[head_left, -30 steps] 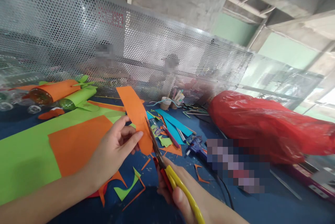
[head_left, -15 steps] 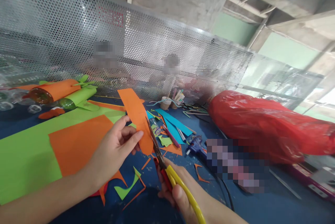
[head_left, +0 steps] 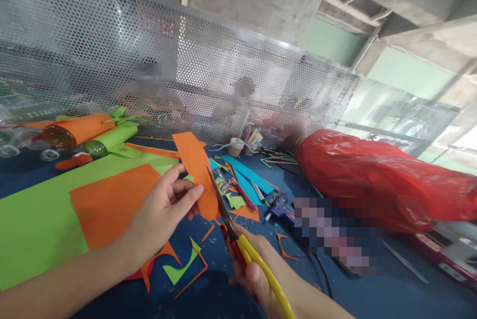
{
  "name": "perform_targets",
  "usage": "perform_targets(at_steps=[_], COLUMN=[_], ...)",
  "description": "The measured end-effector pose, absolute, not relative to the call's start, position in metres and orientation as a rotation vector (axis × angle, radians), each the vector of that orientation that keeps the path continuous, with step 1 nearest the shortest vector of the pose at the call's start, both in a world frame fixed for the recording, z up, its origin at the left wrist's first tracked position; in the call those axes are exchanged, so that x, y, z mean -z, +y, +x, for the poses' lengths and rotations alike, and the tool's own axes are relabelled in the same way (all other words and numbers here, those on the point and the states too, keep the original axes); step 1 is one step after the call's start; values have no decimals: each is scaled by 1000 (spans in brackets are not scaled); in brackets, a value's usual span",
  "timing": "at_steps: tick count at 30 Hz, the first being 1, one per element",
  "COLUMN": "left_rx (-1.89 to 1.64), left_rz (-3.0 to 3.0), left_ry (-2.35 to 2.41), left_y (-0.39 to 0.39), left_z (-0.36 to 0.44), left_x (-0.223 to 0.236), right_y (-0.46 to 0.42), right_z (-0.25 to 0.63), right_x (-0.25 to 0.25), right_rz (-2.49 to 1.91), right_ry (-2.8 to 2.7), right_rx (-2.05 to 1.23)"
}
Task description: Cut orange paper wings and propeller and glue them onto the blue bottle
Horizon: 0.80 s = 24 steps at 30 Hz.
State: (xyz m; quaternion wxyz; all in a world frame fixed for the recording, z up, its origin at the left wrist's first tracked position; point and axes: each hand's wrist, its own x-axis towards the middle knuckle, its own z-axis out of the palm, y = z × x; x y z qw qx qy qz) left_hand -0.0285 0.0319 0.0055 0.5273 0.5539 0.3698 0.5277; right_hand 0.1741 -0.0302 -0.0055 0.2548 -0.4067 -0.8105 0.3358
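Observation:
Between the thumb and fingers of my left hand (head_left: 169, 202) is a strip of orange paper (head_left: 194, 160) with a rounded lower end. My right hand (head_left: 257, 264) grips a pair of scissors (head_left: 261, 269) with yellow and red handles. The dark blades lie along the right edge of the strip, tips pointing up and away, nearly closed. Below the hands, green and orange offcuts (head_left: 182, 264) are scattered over the blue table (head_left: 219, 289).
Left lie a green sheet (head_left: 33, 214), an orange sheet (head_left: 112, 199) and paper-wrapped bottles (head_left: 89, 130). A blue glue gun (head_left: 279, 209) and a red plastic bag (head_left: 365, 175) are on the right. Behind stand cups with pens (head_left: 235, 147) and a perforated metal screen (head_left: 223, 55), people beyond it.
The top of the orange strip has tipped slightly down and to the right. The scissors have shifted a little, their blades still beside the paper's edge.

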Motion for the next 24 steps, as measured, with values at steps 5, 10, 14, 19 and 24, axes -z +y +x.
perform_targets(at_steps=[5, 10, 14, 19, 24], left_rx=[-1261, -1246, -1242, -1244, -1253], left_rz=[1319, 1326, 1319, 1326, 1329], left_ry=[886, 889, 879, 864, 832], left_y=[31, 32, 33, 33, 33], left_z=[-29, -28, -28, -30, -31], left_x=[-5, -7, -8, -6, -7], right_y=[-30, -32, -33, -35, -34], right_z=[176, 178, 176, 173, 173], right_x=[7, 4, -3, -7, -4], right_rz=[-1131, -1161, -1172, -1159, -1148], right_ry=[-2208, -2218, -2218, -2212, -2173], right_rx=[-901, -898, -856, -825, -888])
